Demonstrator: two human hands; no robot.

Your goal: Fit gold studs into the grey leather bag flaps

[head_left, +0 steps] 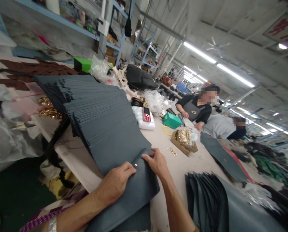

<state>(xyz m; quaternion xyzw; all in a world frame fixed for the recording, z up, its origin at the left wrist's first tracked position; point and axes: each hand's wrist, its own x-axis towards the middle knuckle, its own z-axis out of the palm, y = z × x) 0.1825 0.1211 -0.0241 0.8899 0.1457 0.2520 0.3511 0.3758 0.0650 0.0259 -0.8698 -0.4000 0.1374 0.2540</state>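
Observation:
A dark blue-grey leather-like panel (140, 190) lies folded over in front of me, with a small gold metal stud (135, 165) on it. My left hand (118, 182) is closed on the panel, its curled fingertips just left of the stud. Thumb and fingers of my right hand (157, 162) pinch the panel's upper edge, to the right of the stud. Whatever lies under the left fingertips is hidden. Beyond my hands, a fanned stack of the same panels (107, 112) stretches away to the upper left.
Small gold pieces (172, 151) lie on the pale table (155, 135), near a cardboard box of gold hardware (182, 140). A red phone (146, 114), yellow ring (167, 130) and green box (172, 120) sit behind. More folded panels (206, 196) stand right. A co-worker (197, 104) sits across.

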